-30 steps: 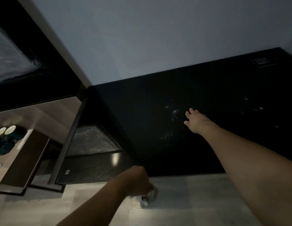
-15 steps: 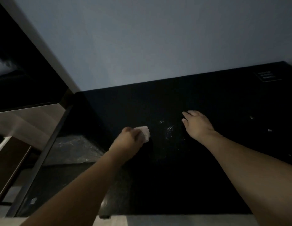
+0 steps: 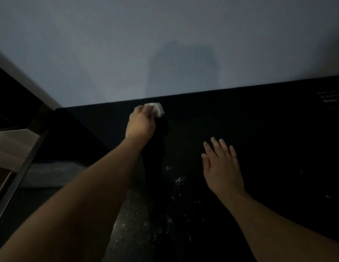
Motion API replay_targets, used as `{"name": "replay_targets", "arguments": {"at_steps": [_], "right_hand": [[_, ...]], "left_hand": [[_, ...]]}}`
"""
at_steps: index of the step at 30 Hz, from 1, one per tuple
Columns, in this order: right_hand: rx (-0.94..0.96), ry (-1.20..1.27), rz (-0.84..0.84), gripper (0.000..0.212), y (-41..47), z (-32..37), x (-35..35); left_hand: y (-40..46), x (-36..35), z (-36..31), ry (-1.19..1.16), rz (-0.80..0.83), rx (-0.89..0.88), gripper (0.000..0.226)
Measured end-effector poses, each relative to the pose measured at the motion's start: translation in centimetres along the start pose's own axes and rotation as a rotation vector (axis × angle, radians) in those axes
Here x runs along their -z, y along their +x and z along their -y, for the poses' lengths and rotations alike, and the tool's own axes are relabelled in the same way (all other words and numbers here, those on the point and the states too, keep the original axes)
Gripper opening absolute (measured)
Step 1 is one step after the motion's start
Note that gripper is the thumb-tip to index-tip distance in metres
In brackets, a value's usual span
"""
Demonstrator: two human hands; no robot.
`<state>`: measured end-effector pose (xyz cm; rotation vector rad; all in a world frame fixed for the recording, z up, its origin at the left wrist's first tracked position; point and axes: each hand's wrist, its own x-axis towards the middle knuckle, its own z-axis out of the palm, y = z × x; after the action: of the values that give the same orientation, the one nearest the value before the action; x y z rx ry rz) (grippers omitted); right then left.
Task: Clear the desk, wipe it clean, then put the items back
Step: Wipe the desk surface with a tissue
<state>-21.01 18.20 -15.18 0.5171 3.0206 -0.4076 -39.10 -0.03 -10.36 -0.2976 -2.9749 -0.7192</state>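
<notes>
**Wiping from the back edge — the crumbs are lying toward the person**

The left hand (image 3: 141,122) is gripping a small white wad (image 3: 155,109) — cloth or tissue, too dim to tell which — with its fingers curled around it, and it is pressing the wad down on the dark desk (image 3: 269,148) right where the top meets the pale wall (image 3: 165,44). The right hand (image 3: 222,167) is lying flat on the desk with fingers straight and slightly spread, holding nothing and seemingly bracing.

The relation that matters: the pale specks (image 3: 179,180) are sitting nearer the person than the wad, between the 2 forearms, well apart from the wad and just beside the right hand's thumb side. They are trailing in a loose band toward the front edge. So, as a judgement, the next stroke is likely calling for a pull straight back from the wall toward the body, along that band. The left hand has the wad, so it is the one placed to do it, though the empty right hand is lying closer to the specks.

A few more faint specks are showing far off to the right, past the right hand. No desk items are in view, so the clearing step looks done and the putting back has not yet begun.
</notes>
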Motion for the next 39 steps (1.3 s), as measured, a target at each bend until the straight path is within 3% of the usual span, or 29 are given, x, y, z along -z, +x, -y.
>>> {"name": "replay_targets", "arguments": {"at_steps": [4, 6, 8, 10, 13, 18, 22, 31, 36, 39], "right_hand": [[0.014, -0.012, 0.024, 0.054, 0.1, -0.2, 0.2], [0.009, 0.0, 0.044, 0.053, 0.0, -0.1, 0.5], [0.008, -0.002, 0.057, 0.053, 0.0, -0.1, 0.9], [0.021, -0.002, 0.053, 0.053, 0.2, -0.1, 0.8], [0.014, 0.004, 0.043, 0.054, 0.2, -0.1, 0.4], [-0.003, -0.012, 0.032, 0.054, 0.0, 0.3, 0.6], [-0.018, -0.028, 0.04, 0.052, -0.3, 0.7, 1.1], [0.014, -0.014, -0.053, 0.05, -0.3, 0.1, -0.1], [-0.014, -0.007, -0.064, 0.049, -0.2, 0.3, 0.1], [-0.051, 0.159, -0.088, 0.048, -1.2, 0.5, 1.0]], "left_hand": [[5.7, -3.3, -1.3, 0.031, 0.146, -0.068, 0.041], [6.1, -5.5, -0.9, 0.15, 0.211, -0.103, 0.054], [5.1, -7.1, -0.4, 0.207, 0.15, -0.13, 0.06], [4.2, -6.6, -0.9, 0.152, 0.119, -0.116, 0.054], [3.4, -4.8, -1.1, 0.112, 0.198, -0.105, 0.043], [-3.1, -1.3, -1.1, 0.19, 0.349, -0.18, 0.034], [-9.4, 0.6, -0.6, 0.304, 0.426, -0.246, 0.04], [-8.5, 0.0, -1.4, 0.38, 0.4, -0.229, 0.043], [-13.7, 0.1, -1.3, 0.396, 0.357, -0.214, 0.045], [-19.0, 1.4, -0.4, 0.357, 0.391, -0.251, 0.045]]}}
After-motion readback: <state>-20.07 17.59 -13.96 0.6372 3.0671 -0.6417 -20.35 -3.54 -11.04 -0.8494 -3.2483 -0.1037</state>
